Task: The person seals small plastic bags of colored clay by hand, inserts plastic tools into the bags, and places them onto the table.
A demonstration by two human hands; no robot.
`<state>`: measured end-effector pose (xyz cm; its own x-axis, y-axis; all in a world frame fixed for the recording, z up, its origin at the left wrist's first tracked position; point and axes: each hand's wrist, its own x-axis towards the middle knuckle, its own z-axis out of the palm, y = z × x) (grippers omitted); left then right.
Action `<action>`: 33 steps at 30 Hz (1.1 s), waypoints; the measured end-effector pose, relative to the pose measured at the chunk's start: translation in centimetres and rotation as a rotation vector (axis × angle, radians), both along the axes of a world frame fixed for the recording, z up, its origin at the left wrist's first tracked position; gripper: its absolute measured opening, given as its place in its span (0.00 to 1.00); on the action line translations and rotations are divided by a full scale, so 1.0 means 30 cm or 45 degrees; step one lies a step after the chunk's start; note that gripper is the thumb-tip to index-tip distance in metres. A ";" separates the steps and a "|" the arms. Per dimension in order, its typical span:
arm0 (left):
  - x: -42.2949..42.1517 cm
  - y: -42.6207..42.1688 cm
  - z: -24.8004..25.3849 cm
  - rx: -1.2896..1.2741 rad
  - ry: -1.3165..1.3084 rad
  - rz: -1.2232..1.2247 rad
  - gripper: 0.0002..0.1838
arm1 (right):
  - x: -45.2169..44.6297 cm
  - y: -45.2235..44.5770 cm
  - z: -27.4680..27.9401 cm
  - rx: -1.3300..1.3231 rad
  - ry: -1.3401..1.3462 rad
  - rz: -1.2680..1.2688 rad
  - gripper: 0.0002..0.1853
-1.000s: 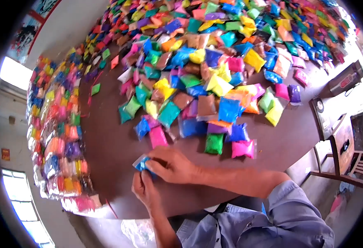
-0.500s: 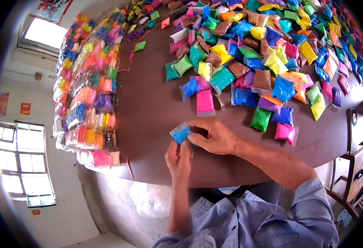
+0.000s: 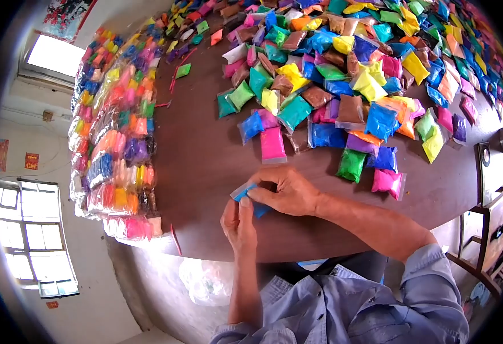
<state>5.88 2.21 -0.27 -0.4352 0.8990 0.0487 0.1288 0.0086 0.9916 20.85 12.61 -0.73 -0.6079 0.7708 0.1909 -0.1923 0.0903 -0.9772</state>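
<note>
A small clear packet with blue contents (image 3: 243, 193) is held between both hands, above the near part of the brown table (image 3: 200, 166). My left hand (image 3: 240, 226) pinches it from below, thumb raised along its near side. From the right, my right hand (image 3: 286, 190) grips the packet's upper part between thumb and fingers. Part of the blue shows under the right hand's fingers. Just beyond the hands lies a pink packet (image 3: 272, 143), with a blue packet (image 3: 251, 126) beside it.
A large heap of colourful packets (image 3: 331, 71) covers the table's far side. Bundled clear bags of packets (image 3: 114, 143) line the left edge. Near the front right lie a green packet (image 3: 351, 165) and a bright pink one (image 3: 387, 181). A wooden chair (image 3: 492, 229) stands at the right.
The view has swung right, then slightly back. Both hands still hold the blue packet, which now shows less between them and looks more folded or tilted than half a second ago.
</note>
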 end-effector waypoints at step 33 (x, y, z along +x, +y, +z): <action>-0.004 0.014 -0.016 -0.002 0.223 0.065 0.11 | -0.017 -0.008 0.022 0.213 -0.002 -0.248 0.04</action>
